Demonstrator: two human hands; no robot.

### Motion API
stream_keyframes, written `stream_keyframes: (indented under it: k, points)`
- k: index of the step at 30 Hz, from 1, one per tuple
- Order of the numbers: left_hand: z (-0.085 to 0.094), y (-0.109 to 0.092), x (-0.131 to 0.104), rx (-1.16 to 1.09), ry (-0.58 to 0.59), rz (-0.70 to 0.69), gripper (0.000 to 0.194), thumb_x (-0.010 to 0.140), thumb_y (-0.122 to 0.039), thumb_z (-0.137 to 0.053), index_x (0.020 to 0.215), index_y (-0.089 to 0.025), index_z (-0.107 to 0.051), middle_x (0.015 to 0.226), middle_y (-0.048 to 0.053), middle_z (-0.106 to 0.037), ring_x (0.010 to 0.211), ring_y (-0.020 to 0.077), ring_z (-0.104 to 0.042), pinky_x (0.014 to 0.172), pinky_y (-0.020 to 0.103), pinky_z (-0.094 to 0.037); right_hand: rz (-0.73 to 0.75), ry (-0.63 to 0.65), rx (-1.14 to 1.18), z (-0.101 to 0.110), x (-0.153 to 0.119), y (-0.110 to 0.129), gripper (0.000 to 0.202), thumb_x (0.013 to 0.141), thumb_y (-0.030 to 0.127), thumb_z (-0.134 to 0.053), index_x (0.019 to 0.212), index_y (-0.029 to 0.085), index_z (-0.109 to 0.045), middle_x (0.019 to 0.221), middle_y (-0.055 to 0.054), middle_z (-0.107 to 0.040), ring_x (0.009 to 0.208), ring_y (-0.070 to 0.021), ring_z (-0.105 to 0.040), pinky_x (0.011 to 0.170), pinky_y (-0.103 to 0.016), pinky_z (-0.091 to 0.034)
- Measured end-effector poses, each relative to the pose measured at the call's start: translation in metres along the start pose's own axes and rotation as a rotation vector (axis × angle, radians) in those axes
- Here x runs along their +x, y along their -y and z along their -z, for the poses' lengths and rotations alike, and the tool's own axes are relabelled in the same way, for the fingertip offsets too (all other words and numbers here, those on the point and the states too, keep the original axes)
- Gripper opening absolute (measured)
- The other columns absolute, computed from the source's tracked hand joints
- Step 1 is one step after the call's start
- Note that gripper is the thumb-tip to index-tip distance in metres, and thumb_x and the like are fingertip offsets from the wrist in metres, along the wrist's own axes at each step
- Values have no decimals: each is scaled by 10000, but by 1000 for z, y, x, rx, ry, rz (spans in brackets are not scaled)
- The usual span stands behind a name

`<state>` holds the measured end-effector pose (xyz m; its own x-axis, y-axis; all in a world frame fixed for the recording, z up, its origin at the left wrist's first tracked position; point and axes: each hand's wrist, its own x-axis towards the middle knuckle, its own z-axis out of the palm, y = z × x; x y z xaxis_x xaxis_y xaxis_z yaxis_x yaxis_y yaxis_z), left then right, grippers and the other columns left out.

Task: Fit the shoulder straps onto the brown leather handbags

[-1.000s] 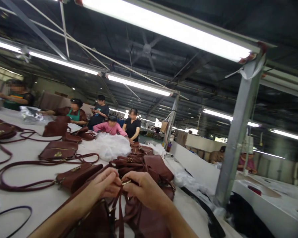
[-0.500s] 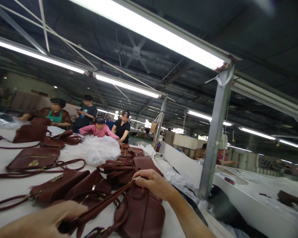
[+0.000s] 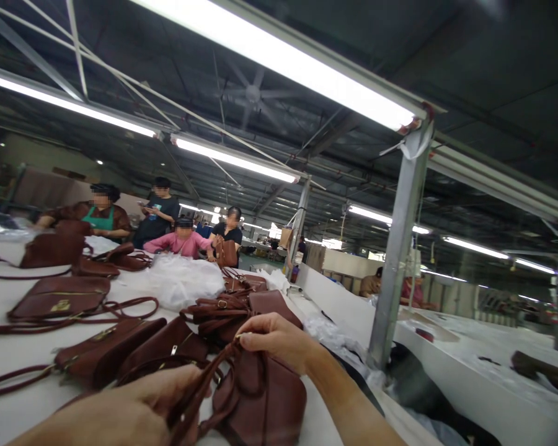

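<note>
two hands on a maroon bag and its strap

the right hand (image 3: 276, 339) is closed in a pinch on the top edge of the maroon handbag (image 3: 260, 402), which lies on the near part of the white table (image 3: 13, 409), right of centre. the left hand (image 3: 134, 412), at the near left, is curled around the bag's strap (image 3: 199, 390); the strap runs up from that grip toward the right hand's fingertips (image 3: 242, 339). the left hand is a little blurred, but its fingers are wrapped on the strap rather than spread.

just to the left of the held bag lie two more maroon bags (image 3: 134, 350) side by side, with brass-coloured clasps showing. farther left is a flat bag with a gold clasp (image 3: 60, 297), its long strap looping across the table. just beyond the right hand sits a heap of bags (image 3: 232, 306), and behind it a mound of clear plastic wrapping (image 3: 179, 282).

at the far end of the table several people (image 3: 186, 238) stand or lean over it; one in black holds up a bag. a grey metal post (image 3: 395, 248) rises at the right, under a long light tube (image 3: 283, 59).
</note>
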<state>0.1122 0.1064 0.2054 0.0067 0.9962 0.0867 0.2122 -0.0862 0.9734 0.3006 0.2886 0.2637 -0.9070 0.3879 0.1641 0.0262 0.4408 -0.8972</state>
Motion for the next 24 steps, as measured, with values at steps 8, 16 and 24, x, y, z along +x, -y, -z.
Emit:
stream_keyframes:
  k: [8,16,24]
  points:
    - [-32,-6,17,114,-293,-34,472,556,-292,-727,1019,-264,-637,844,8,-695,713,237,-618,685,322,-469,-78,-13,-38,-10,-1,11,387,659,494,-784,774,131,-716,635,36,-559,618,-95,-422,609,-254,-281]
    - [-53,20,16,819,-427,-61,171,830,-379,-550,786,-242,-641,889,107,-753,836,347,-685,697,352,-369,-171,15,-96,-30,-5,6,247,681,392,-709,666,150,-663,602,34,-548,577,-95,-427,556,-247,-291]
    - [-42,87,10,585,-374,-147,124,729,-387,-682,669,-288,-727,756,52,-761,762,294,-682,673,311,-386,-51,-194,-162,-5,-3,-11,373,784,486,-653,616,172,-540,533,59,-431,515,-82,-312,514,-261,-187]
